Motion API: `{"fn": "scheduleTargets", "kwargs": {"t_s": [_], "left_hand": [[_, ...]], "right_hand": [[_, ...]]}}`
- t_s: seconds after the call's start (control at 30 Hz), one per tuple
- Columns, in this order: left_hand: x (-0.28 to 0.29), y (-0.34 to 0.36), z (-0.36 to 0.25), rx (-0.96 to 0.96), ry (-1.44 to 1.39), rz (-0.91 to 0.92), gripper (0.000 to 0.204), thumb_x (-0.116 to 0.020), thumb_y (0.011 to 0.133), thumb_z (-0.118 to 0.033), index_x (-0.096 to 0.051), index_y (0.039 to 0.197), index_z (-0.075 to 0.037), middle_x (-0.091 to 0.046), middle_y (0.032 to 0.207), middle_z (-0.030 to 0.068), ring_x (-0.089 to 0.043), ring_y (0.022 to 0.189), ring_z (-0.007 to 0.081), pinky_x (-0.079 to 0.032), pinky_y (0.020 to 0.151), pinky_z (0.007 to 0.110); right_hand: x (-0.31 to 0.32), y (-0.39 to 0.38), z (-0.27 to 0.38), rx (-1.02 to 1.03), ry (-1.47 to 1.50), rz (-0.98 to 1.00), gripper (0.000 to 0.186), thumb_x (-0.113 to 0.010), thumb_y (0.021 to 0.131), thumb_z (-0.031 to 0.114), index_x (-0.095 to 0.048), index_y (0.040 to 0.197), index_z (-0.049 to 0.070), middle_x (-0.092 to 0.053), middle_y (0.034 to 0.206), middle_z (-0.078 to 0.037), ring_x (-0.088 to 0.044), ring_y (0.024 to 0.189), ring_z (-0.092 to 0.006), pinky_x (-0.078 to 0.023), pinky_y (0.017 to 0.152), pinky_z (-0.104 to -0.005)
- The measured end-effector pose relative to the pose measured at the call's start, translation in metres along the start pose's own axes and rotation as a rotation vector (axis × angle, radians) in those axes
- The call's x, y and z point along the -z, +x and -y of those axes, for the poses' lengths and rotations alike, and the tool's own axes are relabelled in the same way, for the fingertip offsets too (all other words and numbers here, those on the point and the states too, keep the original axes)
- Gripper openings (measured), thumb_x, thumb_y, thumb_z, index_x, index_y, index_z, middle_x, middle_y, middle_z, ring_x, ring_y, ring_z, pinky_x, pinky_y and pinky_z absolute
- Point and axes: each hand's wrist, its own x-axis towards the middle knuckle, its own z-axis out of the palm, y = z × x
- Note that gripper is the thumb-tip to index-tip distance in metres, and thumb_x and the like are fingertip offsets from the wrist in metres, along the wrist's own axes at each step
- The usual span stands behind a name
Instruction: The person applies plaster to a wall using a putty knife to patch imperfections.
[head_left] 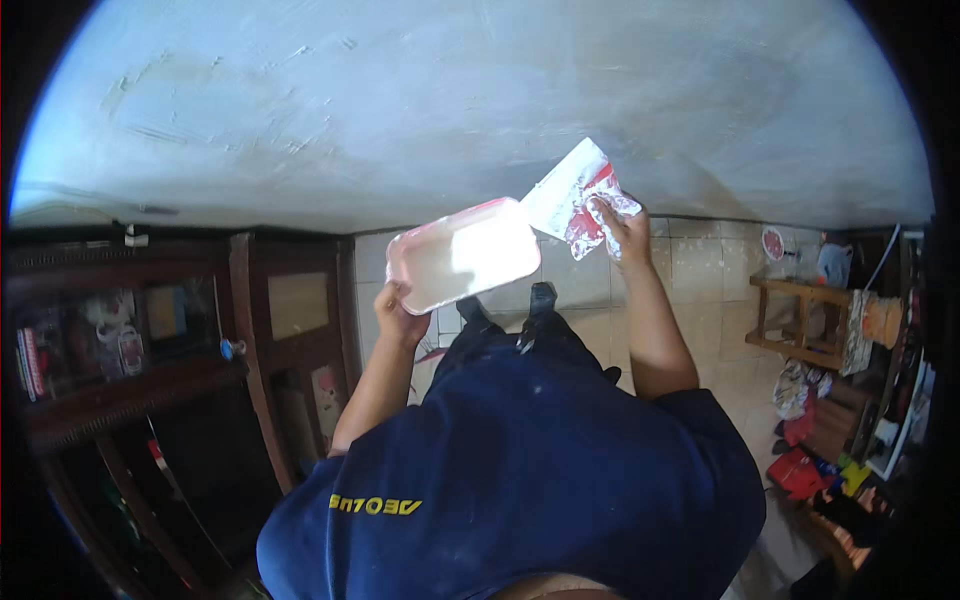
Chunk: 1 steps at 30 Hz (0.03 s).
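My left hand point(402, 318) grips the near left corner of a shallow, pinkish rectangular tray point(421, 277). A bright white patch that looks like wall putty point(492, 250) lies in the tray's right part. My right hand point(627, 238) is closed round the smeared red handle of a wide putty knife point(560, 204). White paste coats the blade and the thumb of that hand. The blade's lower left corner is close by the tray's far right corner; whether they touch I cannot tell. Beyond both hands rises a pale, patchily coated wall point(440, 110).
Dark wooden cabinets point(252, 360) with glazed panels line the left side. On the right are a wooden stool-like frame point(800, 350) and a heap of clothes point(800, 472). White spots mark the tiled floor point(695, 270) along the wall's foot.
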Motion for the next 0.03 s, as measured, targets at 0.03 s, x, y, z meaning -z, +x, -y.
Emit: {"fn": "scheduleTargets", "kwargs": {"t_s": [0.03], "left_hand": [[0.0138,0.0039,0.0153,0.013,-0.010,-0.065,0.050,-0.045,0.080,-0.032,-0.050,0.122,-0.005,-0.056,0.117,0.0097,-0.052,0.110,0.0243,-0.040,0.096,0.039]], "right_hand": [[-0.0052,-0.0055,0.0299,0.029,-0.280,0.125,0.030,-0.069,0.081,0.013,-0.061,0.108,0.001,-0.065,0.100,-0.011,-0.061,0.090,-0.0139,-0.046,0.084,-0.0264]]}}
